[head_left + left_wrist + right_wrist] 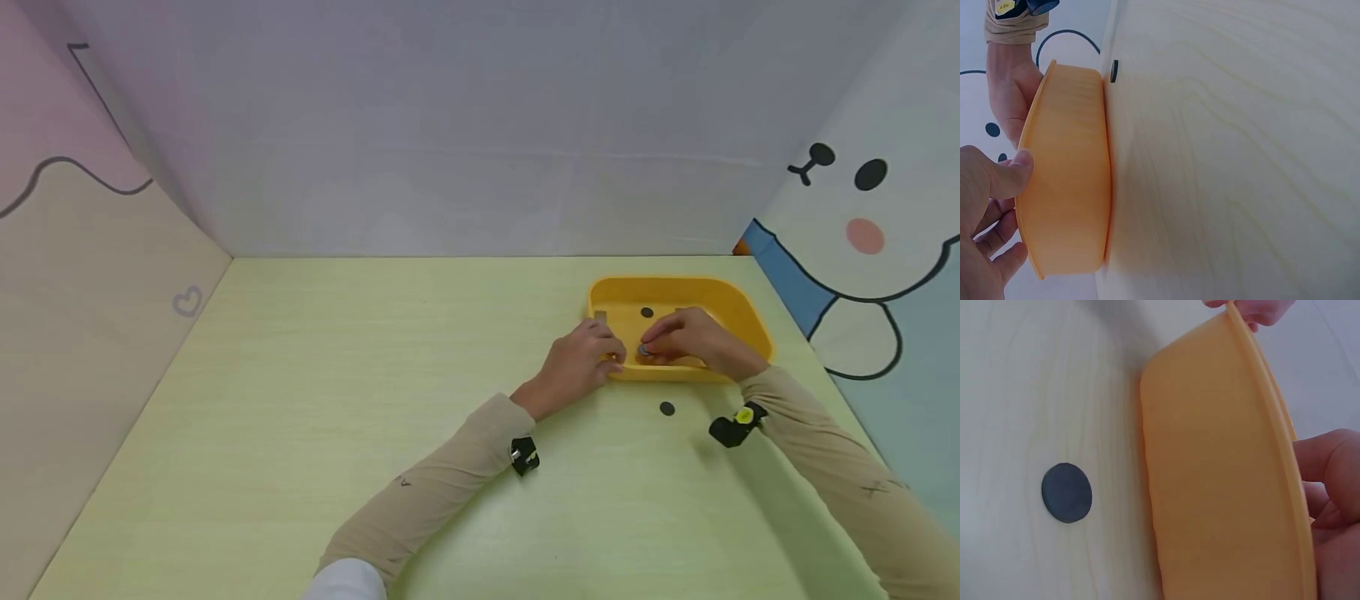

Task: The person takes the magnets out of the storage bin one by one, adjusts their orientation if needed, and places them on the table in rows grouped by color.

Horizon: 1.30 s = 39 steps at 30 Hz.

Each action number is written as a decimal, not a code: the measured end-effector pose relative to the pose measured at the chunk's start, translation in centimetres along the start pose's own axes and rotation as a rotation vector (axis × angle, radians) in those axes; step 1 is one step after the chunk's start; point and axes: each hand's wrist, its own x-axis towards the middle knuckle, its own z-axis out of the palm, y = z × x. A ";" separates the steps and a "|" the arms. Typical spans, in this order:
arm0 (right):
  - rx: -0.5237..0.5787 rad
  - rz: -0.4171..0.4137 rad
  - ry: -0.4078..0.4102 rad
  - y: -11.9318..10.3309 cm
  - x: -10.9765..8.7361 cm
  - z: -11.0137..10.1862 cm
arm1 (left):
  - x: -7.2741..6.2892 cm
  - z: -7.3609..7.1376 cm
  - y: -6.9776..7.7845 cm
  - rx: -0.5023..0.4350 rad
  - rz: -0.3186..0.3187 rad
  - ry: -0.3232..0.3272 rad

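A yellow plastic tray [660,374] with rounded corners stands on the table at the right. My left hand [581,364] grips its near left rim; in the left wrist view the thumb [1013,175] lies on the outer wall with the fingers over the rim. My right hand [693,340] reaches inside the tray, and its thumb and fingertips pinch a small round greyish-blue disc [644,350]. In the right wrist view the tray wall [1222,456] hides those fingertips. A dark disc [647,312] lies on the tray floor near the far side.
Another dark round disc [667,408] lies flat on the table [300,400] just in front of the tray. A small grey-brown piece [601,317] shows inside the tray by its left wall. Printed fabric walls [465,200] border the table at the back and both sides.
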 end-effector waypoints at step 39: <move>0.305 0.000 -0.015 -0.8 -5.8 -2.4 | 0.9 -1.0 1.6 0.030 -0.023 -0.014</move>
